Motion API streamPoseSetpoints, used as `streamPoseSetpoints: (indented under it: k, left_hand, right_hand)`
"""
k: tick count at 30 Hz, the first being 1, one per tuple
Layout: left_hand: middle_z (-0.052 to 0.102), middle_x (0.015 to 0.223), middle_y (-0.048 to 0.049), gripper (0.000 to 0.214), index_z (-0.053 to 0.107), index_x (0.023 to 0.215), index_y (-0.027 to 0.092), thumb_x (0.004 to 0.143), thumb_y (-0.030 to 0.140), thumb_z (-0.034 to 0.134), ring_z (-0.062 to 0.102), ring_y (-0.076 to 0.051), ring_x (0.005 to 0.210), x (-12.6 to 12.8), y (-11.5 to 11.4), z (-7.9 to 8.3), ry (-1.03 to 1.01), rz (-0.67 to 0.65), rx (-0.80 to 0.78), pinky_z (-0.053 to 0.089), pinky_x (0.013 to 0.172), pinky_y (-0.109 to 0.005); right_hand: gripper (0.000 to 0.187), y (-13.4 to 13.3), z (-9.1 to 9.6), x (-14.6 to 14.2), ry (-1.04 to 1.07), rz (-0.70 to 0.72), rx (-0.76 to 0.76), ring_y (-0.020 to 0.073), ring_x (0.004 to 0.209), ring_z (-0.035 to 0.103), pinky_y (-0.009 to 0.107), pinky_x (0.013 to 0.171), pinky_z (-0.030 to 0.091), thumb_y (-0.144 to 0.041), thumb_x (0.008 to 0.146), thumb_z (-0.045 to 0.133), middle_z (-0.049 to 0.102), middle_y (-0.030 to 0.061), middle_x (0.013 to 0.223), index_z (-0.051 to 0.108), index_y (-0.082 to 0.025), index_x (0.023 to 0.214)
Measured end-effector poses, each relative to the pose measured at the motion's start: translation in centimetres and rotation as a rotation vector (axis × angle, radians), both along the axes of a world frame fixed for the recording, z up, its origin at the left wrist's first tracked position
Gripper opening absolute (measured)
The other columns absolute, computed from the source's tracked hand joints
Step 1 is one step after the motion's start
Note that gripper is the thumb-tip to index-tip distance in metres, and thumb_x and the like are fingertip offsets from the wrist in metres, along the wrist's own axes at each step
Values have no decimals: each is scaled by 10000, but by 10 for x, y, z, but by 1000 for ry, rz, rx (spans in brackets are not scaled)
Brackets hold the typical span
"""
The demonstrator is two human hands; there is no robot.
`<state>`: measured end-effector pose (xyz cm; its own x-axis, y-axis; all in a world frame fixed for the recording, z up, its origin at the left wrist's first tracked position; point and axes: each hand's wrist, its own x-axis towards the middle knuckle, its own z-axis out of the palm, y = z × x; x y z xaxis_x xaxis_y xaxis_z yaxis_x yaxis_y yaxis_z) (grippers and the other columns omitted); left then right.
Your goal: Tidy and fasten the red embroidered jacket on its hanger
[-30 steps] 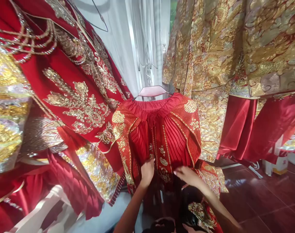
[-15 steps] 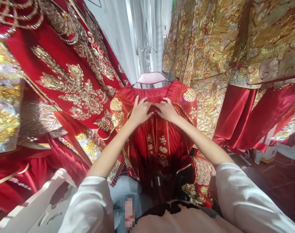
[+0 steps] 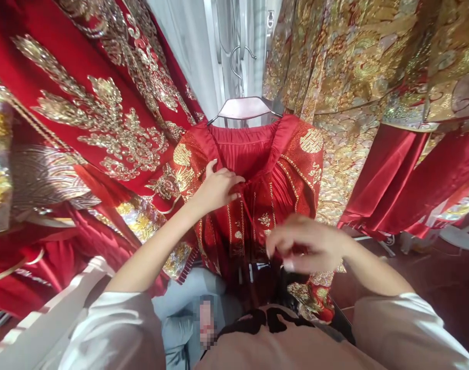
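Observation:
A red top (image 3: 253, 154) with gold embroidery and a gathered neckline hangs in front of me on a wire hanger (image 3: 242, 109). My left hand (image 3: 221, 187) is at the left of its front neckline, thumb and fingers closed on the cloth. Thin red cords (image 3: 251, 205) run down from the middle of the neckline. Lower and to the right, my right hand (image 3: 305, 244) is apart from the neckline, its fingers curled and smeared by motion. The cords lead toward its fingertips, but what it grips is blurred.
Red dresses with gold beadwork (image 3: 114, 123) crowd the left side. Gold brocade garments (image 3: 357, 67) and red satin cloth (image 3: 388, 180) hang at the right. A white carved panel (image 3: 64, 303) stands low at the left. Behind the hanger are pale curtains (image 3: 184, 46).
My right hand has left the neckline and moved down, right and toward me. My left hand stays at the neckline, which now gapes wider. The view has shifted slightly.

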<state>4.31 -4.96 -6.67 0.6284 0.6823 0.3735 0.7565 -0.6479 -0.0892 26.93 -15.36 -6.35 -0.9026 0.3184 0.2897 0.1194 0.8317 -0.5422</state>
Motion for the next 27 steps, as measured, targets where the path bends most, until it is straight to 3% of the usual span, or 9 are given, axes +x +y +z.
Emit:
streamPoseSetpoints:
  k: [2,4,7,10,15,19,22,27]
  left_hand:
    - [658,898,-48,201,669,951,225,802,184,540,556,-228,942,0,3,-1,28,6,-20,163,1044,-524]
    - [651,900,-56,208,674,931,222,827,168,502,545,-228,949,0,6,-2,33,4,-47,201,1011,-491]
    - [636,866,-55,243,679,946,231,856,179,460,533,-226,940,0,7,0,9,-26,-104,221,973,-460]
    - [632,864,-50,278,681,976,246,870,189,431,524,-223,931,0,4,4,-16,-64,-146,220,961,-442]
    - [635,876,-51,294,686,979,239,885,202,410,523,-224,942,-2,0,7,-29,-87,-180,231,954,-416]
    - [641,880,-40,276,689,975,252,891,209,430,529,-218,944,-4,-3,6,-49,-63,-170,205,964,-433]
    - [648,875,-38,306,694,973,261,897,191,406,535,-208,905,-6,-10,8,-78,-46,-93,209,957,-439]
    - [646,856,-55,329,694,987,274,880,171,399,532,-237,884,-20,-25,6,-106,23,52,251,922,-474]
  right_hand:
    - [241,-7,-8,-1,-257,50,-29,75,467,466,200,464,321,-375,850,562,571,-32,565,647,-179,963]
    - [212,4,-20,-8,-365,-137,-2,88,467,492,212,473,321,-339,852,570,605,-13,577,677,-178,940]
    - [258,42,-42,-24,-143,-577,-51,114,576,594,226,585,417,-227,893,478,685,44,738,655,-135,1056]
    - [277,77,-60,-38,157,-821,-144,124,616,629,240,619,463,-194,885,458,695,75,800,622,-90,1082]
    - [254,93,-68,-55,534,-822,-336,97,494,572,204,509,436,-336,841,509,625,13,611,608,-134,724]
    - [225,91,-65,-62,642,-819,-399,81,446,492,196,489,398,-308,797,538,566,-22,516,577,-146,645]
    - [241,89,-78,-63,563,-815,-334,78,464,467,199,526,384,-255,804,521,540,-32,496,544,-154,586]
    - [298,70,-139,-62,63,-911,-244,85,532,494,190,569,372,-125,812,492,550,-19,516,507,-152,517]
